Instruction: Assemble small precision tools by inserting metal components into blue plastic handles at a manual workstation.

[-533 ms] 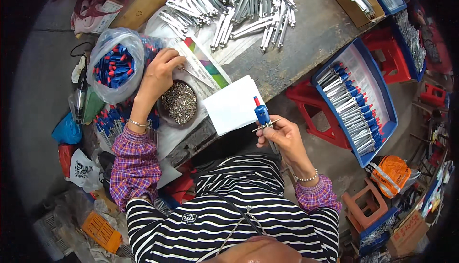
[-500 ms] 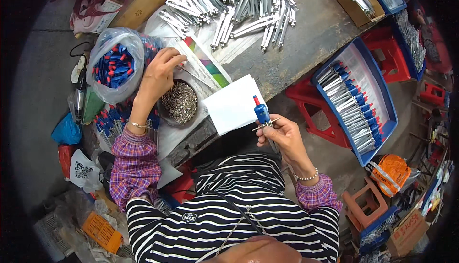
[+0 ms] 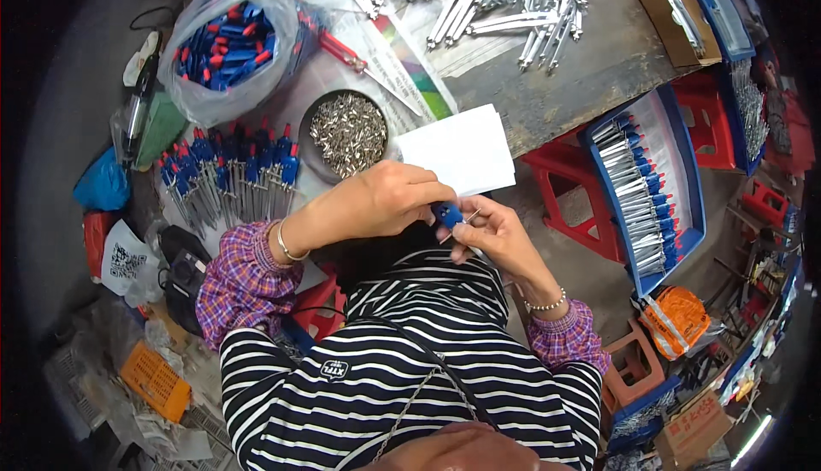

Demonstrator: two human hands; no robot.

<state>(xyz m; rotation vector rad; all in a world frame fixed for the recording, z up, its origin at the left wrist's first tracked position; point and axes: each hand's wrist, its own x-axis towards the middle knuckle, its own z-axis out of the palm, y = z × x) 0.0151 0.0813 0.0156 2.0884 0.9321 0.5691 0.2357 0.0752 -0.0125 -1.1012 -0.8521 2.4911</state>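
In front of my body, my right hand (image 3: 500,236) grips a metal piece with a blue plastic head (image 3: 445,213), tilted toward my left hand; a thin rod crosses it. My left hand (image 3: 393,201) meets the blue head with fingers pinched together. What they hold is hidden, and so is the head's red tip. Just beyond my left hand stands a dark round bowl (image 3: 309,148) of small metal fasteners (image 3: 349,133). White paper (image 3: 457,150) lies on the table edge past my hands. A red-handled pointed tool (image 3: 346,53) rests farther up.
At the left are a plastic bag (image 3: 184,99) of blue-and-red heads and a pile of similar headed metal pieces (image 3: 231,171). Bare metal strips (image 3: 513,9) lie across the far table. To the right, a blue tray (image 3: 694,240) of headed pieces sits by a red stool (image 3: 569,206).
My left hand has moved from beside the red-handled tool and bowl to the blue head in my right hand. The piece has tilted toward it. The whole view has shifted.
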